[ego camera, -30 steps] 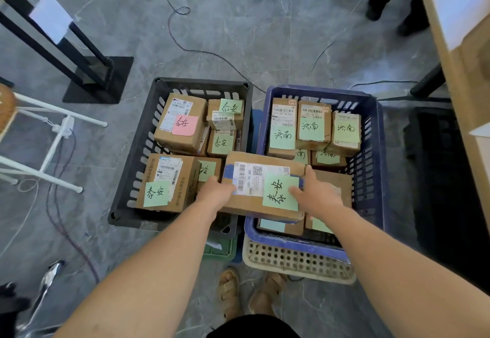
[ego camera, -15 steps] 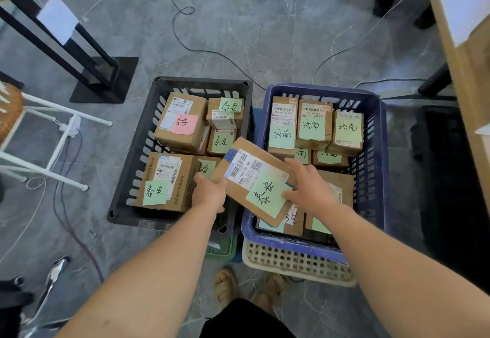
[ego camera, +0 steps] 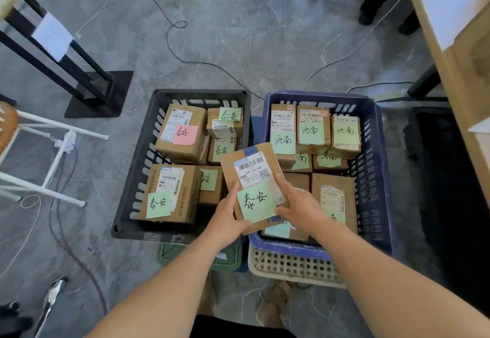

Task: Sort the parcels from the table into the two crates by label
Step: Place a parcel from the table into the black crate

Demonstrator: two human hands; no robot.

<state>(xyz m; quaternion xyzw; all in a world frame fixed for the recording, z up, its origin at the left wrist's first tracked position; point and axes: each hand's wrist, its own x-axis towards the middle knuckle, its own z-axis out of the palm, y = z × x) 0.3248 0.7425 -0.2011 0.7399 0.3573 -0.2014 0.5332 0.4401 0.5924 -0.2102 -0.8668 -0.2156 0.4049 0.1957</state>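
Two crates stand side by side on the grey marbled floor [ego camera: 238,46], rims almost touching. Far left: white stool frame [ego camera: 63,127] and black stand base [ego camera: 98,93], well apart from the crates. Black crate [ego camera: 138,168]: brown parcels with green and pink notes, packed against the far and left walls; a dark gap shows at its near right corner. Left hand [ego camera: 228,221]: grasping the near left edge of the held parcel [ego camera: 252,178], thumb on top. Held parcel: tilted, green note [ego camera: 256,202] facing up, above the adjoining rims. Right hand [ego camera: 299,207]: grasping its right edge. Blue crate [ego camera: 371,178]: parcels filling it wall to wall. Far right: wooden table [ego camera: 450,59] edge.
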